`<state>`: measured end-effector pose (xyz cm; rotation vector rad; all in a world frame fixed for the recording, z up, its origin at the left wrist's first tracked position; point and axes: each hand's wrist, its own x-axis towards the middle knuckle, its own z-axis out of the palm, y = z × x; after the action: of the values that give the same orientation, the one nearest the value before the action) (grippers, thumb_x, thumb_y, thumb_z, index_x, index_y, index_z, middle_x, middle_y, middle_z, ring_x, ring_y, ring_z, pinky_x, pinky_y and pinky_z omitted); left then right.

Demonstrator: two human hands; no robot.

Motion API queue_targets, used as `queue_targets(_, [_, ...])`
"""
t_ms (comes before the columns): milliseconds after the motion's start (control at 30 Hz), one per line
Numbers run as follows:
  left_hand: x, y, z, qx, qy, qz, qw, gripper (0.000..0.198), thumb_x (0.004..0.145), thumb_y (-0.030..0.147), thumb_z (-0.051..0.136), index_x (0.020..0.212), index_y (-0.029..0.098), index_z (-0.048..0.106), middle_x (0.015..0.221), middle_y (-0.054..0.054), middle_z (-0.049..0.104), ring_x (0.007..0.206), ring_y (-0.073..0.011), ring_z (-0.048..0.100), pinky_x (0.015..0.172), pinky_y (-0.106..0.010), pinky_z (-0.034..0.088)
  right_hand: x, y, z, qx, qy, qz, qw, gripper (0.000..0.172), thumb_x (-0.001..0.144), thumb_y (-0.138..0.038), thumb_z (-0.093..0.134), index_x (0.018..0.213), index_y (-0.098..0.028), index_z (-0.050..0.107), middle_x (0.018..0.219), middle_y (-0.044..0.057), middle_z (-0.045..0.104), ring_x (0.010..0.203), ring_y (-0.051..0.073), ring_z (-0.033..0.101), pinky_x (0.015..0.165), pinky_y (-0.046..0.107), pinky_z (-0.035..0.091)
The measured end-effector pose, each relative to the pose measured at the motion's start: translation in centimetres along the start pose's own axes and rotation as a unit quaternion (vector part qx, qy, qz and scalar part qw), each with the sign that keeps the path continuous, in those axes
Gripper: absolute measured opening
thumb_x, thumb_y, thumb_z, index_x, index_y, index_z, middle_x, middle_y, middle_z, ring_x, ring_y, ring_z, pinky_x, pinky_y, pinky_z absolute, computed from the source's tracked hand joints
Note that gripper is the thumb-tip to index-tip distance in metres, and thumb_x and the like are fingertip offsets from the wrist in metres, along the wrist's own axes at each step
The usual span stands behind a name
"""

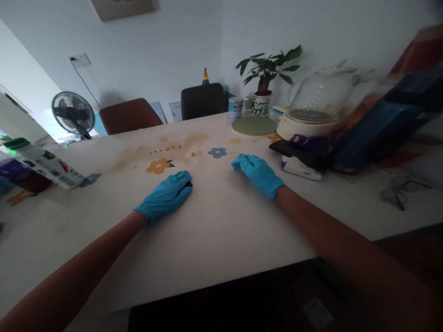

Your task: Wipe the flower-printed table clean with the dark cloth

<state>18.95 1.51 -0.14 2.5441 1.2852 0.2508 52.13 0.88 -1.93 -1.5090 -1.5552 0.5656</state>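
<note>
Both my hands wear blue gloves and rest on the white table (pixel 221 235) printed with flowers. My left hand (pixel 167 194) lies low over the surface, closed around a small black object (pixel 188 184); only a bit of it shows by the thumb, too little to name. To the right, my right hand (pixel 258 173) is closed with its fingers curled down against the tabletop. Whatever it holds, if anything, is hidden. Brownish smears (pixel 188 140) spread around the printed word beyond my hands. Beside my right hand lies a white packet (pixel 301 168).
A bottle with a green cap (pixel 51 163) stands at left. At right are a glass kettle (pixel 314 99), a black flat item (pixel 297 154), a blue box (pixel 374 133) and glasses (pixel 401 191). A potted plant (pixel 262 87), a can (pixel 235 108) and a green round mat (pixel 254 126) sit farther back.
</note>
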Motion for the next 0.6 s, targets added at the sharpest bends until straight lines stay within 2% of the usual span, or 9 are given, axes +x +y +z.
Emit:
queue_targets(100, [-4.1,-2.2,-0.7,0.012,0.016,-0.057,0.998,0.059,0.107,0.058,0.036,0.150,0.024,0.059,0.167,-0.012,0.055,0.153,-0.0352,0.052,0.136,-0.059,0.032,0.0,0.0,-0.1,-0.010,0.001,-0.001,1.000,0.036,0.109,-0.044,0.051,0.088,-0.025,0.074,0.106,0.010,0.085,0.106,0.026,0.080,0.111,0.047,0.058])
queue_targets(233, [-9.6,-6.4,-2.8,0.038,0.052,-0.183,0.981,0.065,0.104,0.059,0.038,0.156,0.024,0.057,0.170,-0.012,0.053,0.158,-0.0373,0.048,0.136,-0.061,0.032,-0.2,-0.3,-0.3,-0.005,-0.001,-0.006,1.000,0.033,0.109,-0.037,0.051,0.088,-0.024,0.073,0.106,0.011,0.085,0.104,0.025,0.080,0.110,0.045,0.058])
queue_targets(367, [-14.3,-11.3,-5.2,0.050,0.077,-0.300,0.949,0.067,0.105,0.058,0.034,0.160,0.025,0.050,0.177,-0.006,0.045,0.165,-0.0314,0.039,0.140,-0.055,0.025,-0.2,-0.2,-0.3,-0.006,-0.001,-0.003,1.000,0.033,0.109,-0.039,0.053,0.087,-0.025,0.073,0.105,0.009,0.084,0.104,0.025,0.080,0.109,0.044,0.059])
queue_targets(433, [-15.7,-13.4,-5.9,0.043,0.099,-0.347,0.931,0.068,0.105,0.059,0.032,0.161,0.024,0.047,0.179,-0.005,0.041,0.167,-0.0300,0.036,0.140,-0.052,0.023,0.0,-0.1,-0.2,-0.012,0.002,-0.009,1.000,0.033,0.109,-0.039,0.053,0.088,-0.025,0.074,0.105,0.009,0.084,0.105,0.026,0.079,0.111,0.045,0.058])
queue_targets(500, [-16.2,-14.8,-6.1,0.038,0.122,-0.367,0.921,0.067,0.105,0.059,0.032,0.159,0.023,0.048,0.178,-0.005,0.044,0.165,-0.0316,0.038,0.140,-0.054,0.025,0.2,0.0,0.0,-0.017,0.003,-0.016,1.000,0.032,0.108,-0.038,0.053,0.088,-0.025,0.075,0.106,0.011,0.084,0.108,0.027,0.079,0.113,0.048,0.057])
queue_targets(600, [-15.4,-15.2,-5.7,0.077,0.133,-0.333,0.930,0.063,0.105,0.057,0.032,0.153,0.023,0.054,0.168,-0.006,0.056,0.158,-0.0344,0.049,0.135,-0.059,0.035,0.5,0.0,0.3,-0.015,0.000,-0.012,1.000,0.029,0.106,-0.040,0.056,0.089,-0.026,0.075,0.107,0.010,0.085,0.109,0.028,0.079,0.114,0.050,0.057])
